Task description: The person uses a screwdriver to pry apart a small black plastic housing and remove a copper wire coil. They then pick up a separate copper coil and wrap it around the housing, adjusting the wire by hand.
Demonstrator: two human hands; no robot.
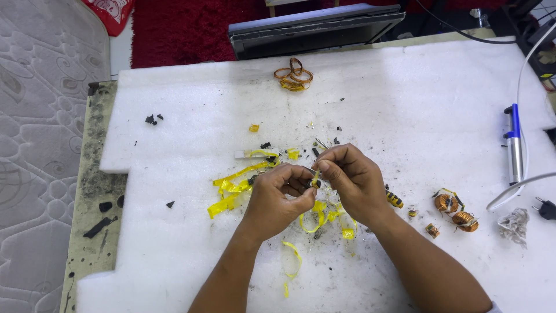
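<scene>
Over a white foam sheet [405, 104], my left hand [275, 200] grips a small dark component wrapped in yellow tape [314, 181]. My right hand [353, 179] pinches the yellow tape at the top of that component, fingertips touching the left hand's. Strips of peeled yellow tape [234, 188] lie curled to the left of my hands, and more yellow strips [324, 217] lie under and just below them. The component itself is mostly hidden by my fingers.
Two copper-wound toroid coils [454, 210] and small parts lie to the right. A blue and silver pen-shaped tool [513, 148] with a cable rests at the right edge. Loops of copper strip [294, 75] sit at the back; a dark flat device [313, 29] beyond.
</scene>
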